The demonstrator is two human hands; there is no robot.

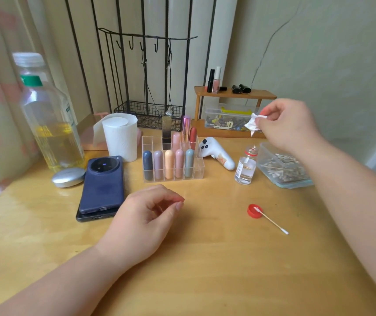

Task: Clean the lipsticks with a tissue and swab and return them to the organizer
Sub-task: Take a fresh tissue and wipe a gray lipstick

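- Right hand [289,124] is up in the air over the far right of the table [205,281], thumb and fingertips pinching a little crumpled tissue [253,124].
- Left hand [146,221] rests on the table in front of the organizer, fingers loosely curled, nothing in it.
- Big clear bottle [50,124] of yellow liquid stands far left, with a tissue roll [120,137] and a dark blue phone [102,185] to its right.
- Clear organizer [197,165] sits mid-table. Lipsticks [169,164] stand upright in it: five pastel ones across the front row, a few taller ones behind.
- Small glass vial [245,167] stands uncapped to the right of the organizer.
- Swab [271,221] lies near the right forearm, one tip resting on a red cap [252,213].
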